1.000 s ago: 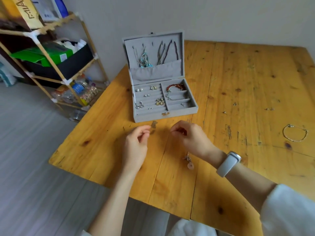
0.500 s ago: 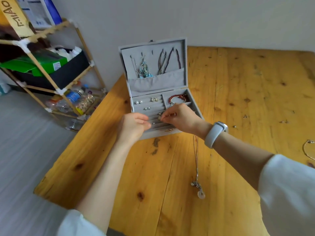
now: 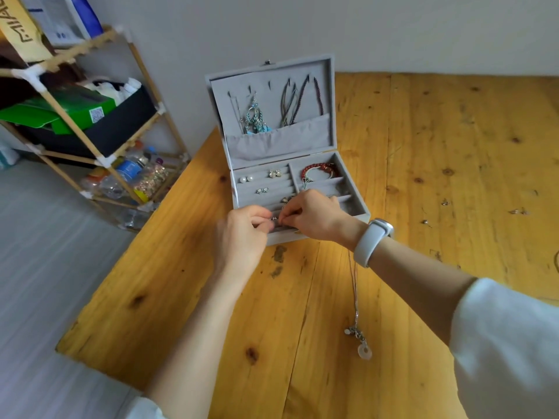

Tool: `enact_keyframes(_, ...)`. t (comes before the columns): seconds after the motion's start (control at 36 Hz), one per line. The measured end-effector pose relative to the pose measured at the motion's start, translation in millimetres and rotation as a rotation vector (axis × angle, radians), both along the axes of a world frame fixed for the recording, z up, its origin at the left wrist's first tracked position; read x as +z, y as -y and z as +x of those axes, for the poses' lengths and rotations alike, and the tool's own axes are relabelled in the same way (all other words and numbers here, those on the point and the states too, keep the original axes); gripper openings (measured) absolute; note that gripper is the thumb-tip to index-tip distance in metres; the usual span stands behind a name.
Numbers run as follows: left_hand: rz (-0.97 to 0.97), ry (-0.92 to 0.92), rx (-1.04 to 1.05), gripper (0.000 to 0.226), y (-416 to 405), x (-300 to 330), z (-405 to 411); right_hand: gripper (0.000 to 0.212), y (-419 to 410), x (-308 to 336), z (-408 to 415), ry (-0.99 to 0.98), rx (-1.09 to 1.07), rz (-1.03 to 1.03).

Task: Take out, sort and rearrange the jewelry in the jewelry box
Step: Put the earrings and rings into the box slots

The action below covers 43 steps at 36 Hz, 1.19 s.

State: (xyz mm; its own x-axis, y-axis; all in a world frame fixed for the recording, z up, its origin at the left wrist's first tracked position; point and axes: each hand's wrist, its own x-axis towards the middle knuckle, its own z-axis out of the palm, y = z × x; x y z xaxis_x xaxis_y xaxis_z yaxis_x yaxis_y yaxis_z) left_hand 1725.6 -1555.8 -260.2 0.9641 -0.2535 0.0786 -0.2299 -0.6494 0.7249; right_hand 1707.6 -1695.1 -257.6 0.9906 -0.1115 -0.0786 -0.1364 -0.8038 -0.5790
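1. Two hands meet over the front rows of an open grey jewelry box (image 3: 329, 95); the left hand (image 3: 242, 234) and right hand (image 3: 314, 217) each have fingers curled, pinching a small earring (image 3: 273, 218) between their tips.
2. Right of the fingers, bare wooden table (image 3: 453, 152) stretches wide; a few tiny pieces (image 3: 444, 202) lie scattered there. Left of the fingers, the table edge is near, with a shelf rack (image 3: 99, 158) beyond it.
3. Beyond the fingers, ring rows hold pearl studs (image 3: 246, 179) and small earrings; a red bead bracelet (image 3: 317, 169) fills the back right compartment.
4. The upright lid holds necklaces (image 3: 298, 101) and a blue dangling earring (image 3: 254, 116).
5. A pendant necklace (image 3: 358, 334) hangs below the right wrist.
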Motion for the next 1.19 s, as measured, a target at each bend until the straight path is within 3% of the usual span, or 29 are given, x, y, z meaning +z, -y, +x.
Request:
enact_keyframes(0.31, -0.073, 0.478, -0.023, 0.023, -16, -25, -12, 0.017, -6, -3, -7, 0.096, -0.048, -0.037)
enact_keyframes(0.47, -0.051, 0.604, -0.076, 0.023, -18, -42, -17, 0.016, -6, -7, -12, 0.200, -0.061, -0.051)
enact_keyframes(0.69, 0.042, 0.638, -0.114, 0.025, -17, -46, -17, 0.050, -1, -19, -33, 0.393, 0.007, -0.113)
enact_keyframes(1.19, 0.161, 0.658, -0.060, 0.025, -17, -45, -19, 0.047, 0, -22, -32, 0.446, 0.092, -0.218)
